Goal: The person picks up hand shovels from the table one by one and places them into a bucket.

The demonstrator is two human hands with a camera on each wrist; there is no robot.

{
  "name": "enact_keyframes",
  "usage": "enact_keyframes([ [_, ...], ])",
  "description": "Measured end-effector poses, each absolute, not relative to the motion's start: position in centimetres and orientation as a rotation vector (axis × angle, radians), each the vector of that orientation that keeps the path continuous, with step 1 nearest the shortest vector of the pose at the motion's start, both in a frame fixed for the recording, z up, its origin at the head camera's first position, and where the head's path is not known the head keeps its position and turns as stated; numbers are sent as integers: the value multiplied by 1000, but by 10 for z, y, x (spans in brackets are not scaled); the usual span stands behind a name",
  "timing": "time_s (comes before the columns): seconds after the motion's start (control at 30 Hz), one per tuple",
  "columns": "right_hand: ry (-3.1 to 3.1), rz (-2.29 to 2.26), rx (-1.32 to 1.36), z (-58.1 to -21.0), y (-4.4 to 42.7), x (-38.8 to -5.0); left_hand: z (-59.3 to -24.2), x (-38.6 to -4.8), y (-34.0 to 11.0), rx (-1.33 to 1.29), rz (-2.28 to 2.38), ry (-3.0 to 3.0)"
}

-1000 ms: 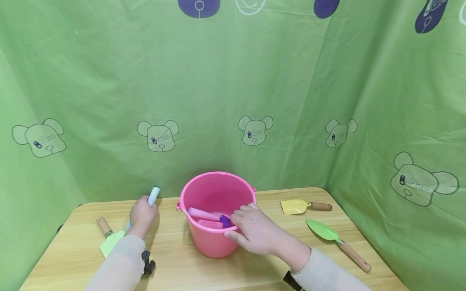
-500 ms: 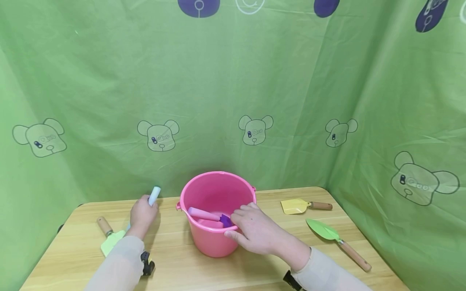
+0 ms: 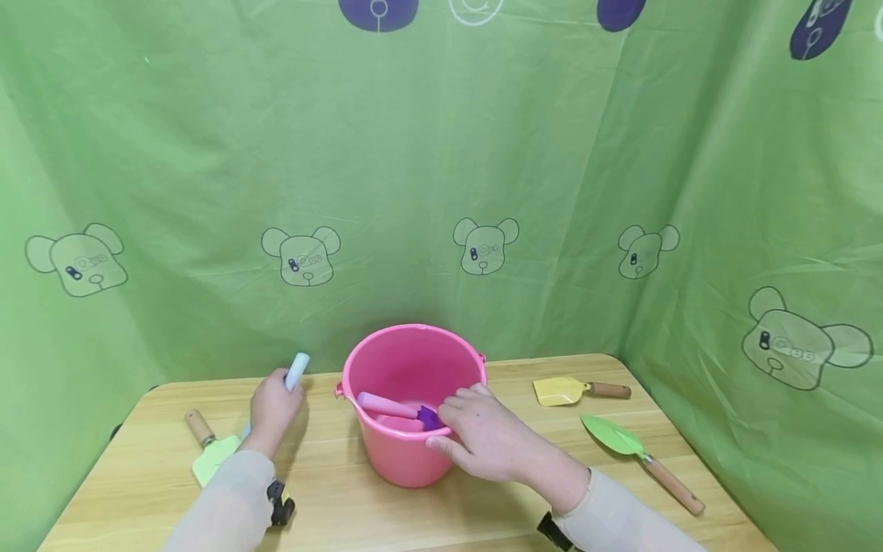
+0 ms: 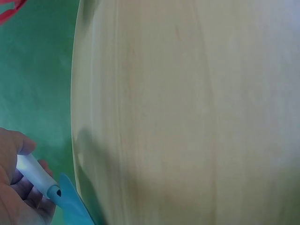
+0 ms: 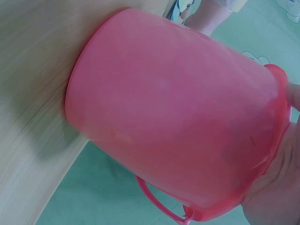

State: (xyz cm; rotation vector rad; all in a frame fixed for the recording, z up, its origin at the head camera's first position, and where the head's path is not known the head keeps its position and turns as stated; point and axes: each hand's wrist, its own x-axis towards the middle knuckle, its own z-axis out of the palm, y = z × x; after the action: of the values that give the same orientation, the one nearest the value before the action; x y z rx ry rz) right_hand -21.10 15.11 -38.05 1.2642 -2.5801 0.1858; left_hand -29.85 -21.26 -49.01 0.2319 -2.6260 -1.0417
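My left hand (image 3: 272, 410) grips the pale-blue handle of a small shovel (image 3: 297, 371) over the left side of the table. Its blue blade (image 4: 72, 201) shows in the left wrist view, where the fingers curl round the handle. A pink bucket (image 3: 407, 458) stands upright at the middle. My right hand (image 3: 486, 435) holds the bucket's near right rim, thumb outside and fingers over the edge. Inside the bucket lies a tool with a lilac handle (image 3: 388, 405) and a purple part; its far end is hidden by the right hand and bucket wall.
A light-green spatula-like shovel (image 3: 214, 458) lies left, partly behind the left forearm. To the right lie a yellow shovel (image 3: 560, 392) and a green pointed trowel (image 3: 612, 435), both wooden-handled. Green cloth (image 3: 400, 153) encloses the wooden table's (image 3: 331, 506) back and sides.
My left hand and the blue shovel have shifted very slightly to the right. The right hand keeps its hold on the bucket's rim.
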Motion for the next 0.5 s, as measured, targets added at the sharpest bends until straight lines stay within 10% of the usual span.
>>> enact_keyframes([
  [0.5, -2580, 188, 1268, -381, 152, -211, -480, -298, -204, 187, -1044, -2575],
])
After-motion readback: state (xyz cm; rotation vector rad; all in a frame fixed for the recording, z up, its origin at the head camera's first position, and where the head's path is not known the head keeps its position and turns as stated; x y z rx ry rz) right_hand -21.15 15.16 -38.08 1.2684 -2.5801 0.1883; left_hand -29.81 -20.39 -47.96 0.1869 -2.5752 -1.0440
